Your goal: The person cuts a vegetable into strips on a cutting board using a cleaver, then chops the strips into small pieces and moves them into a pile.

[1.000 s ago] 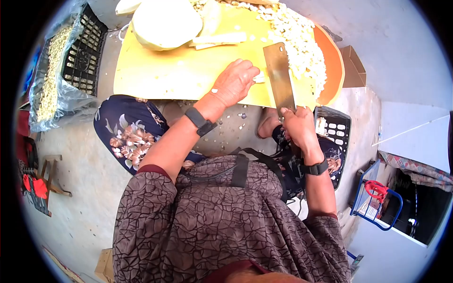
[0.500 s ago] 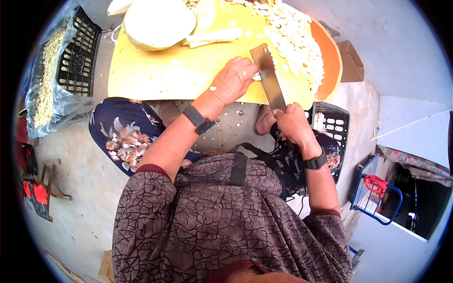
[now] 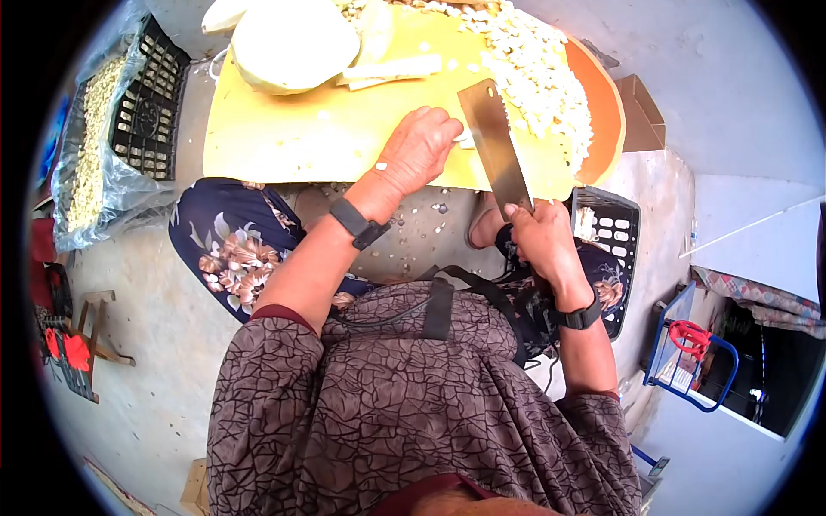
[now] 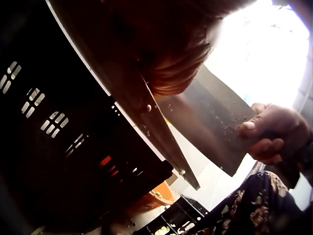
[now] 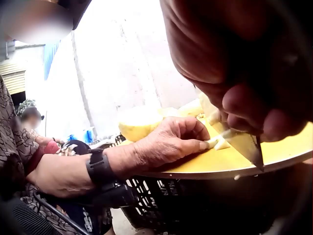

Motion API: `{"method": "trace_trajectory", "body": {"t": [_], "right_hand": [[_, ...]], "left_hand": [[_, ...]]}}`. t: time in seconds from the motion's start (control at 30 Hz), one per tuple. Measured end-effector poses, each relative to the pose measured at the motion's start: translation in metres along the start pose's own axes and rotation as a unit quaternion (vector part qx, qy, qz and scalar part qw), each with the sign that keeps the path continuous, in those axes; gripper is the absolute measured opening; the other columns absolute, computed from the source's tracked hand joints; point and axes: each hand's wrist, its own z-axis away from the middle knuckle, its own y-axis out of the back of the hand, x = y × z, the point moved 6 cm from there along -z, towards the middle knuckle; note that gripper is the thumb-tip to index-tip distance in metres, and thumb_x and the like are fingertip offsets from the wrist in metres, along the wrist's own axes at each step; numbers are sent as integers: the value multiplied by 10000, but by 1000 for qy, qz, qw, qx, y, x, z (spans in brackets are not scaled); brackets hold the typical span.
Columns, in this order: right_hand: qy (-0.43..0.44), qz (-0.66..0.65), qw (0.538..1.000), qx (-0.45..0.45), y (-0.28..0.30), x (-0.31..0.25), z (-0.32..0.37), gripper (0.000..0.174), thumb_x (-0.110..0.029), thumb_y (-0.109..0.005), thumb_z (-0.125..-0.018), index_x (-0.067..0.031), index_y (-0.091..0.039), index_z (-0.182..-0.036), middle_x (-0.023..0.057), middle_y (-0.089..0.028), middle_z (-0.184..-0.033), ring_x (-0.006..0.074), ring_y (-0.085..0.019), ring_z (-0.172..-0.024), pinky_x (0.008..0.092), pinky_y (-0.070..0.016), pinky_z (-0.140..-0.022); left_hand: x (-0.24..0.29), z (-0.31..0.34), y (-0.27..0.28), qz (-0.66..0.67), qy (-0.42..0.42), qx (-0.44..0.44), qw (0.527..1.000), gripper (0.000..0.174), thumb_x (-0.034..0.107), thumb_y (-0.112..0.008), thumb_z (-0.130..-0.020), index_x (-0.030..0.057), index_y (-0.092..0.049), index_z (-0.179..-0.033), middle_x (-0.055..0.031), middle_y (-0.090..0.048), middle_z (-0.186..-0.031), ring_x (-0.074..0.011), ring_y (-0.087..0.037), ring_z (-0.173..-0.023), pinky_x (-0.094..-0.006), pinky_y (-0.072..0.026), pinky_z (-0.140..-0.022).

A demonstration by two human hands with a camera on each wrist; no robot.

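"How did the cleaver look to us?"

"We saw a broad grey metal blade with a hole near its far corner, slanting over the yellow board, just beside a small pale strip."

"And the hands?"

"We saw the right hand gripping the cleaver's near end, fingers curled, while the left hand pinched the strip, hiding part of it from the head view."

"What lay around?"

"We noticed a big round pale vegetable, longer pale sticks and, rightward, heaped chopped pieces."
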Motion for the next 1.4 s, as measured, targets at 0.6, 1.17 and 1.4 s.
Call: {"method": "trace_trajectory", "body": {"t": [0.6,1.17,1.4], "right_hand": [[-75,-17,997,9,-10,21,-19,364,-216,-642,-881,136,-668,-791,350,-637,-816,449,-661,-800,452,-519,-761],[-50,96,991,-71,-19,3,-24,314,-232,-634,-905,76,-692,-896,301,-662,-947,444,-646,-960,460,-513,-858],[-2,52,998,26,5,10,-27,346,-258,-640,-876,81,-694,-835,290,-664,-892,429,-651,-884,461,-514,-816]], "left_hand": [[-4,5,10,-2,18,20,1000,120,39,-666,-790,42,-641,-908,-123,-573,-810,-331,-590,-843,-430,-501,-787],[-7,1,2,4,16,12,1000,85,1,-671,-780,29,-644,-856,-131,-617,-799,-341,-611,-814,-420,-510,-763],[-6,-2,27,37,15,44,998,159,-5,-644,-797,23,-672,-952,-153,-643,-893,-345,-621,-876,-424,-507,-804]]}}
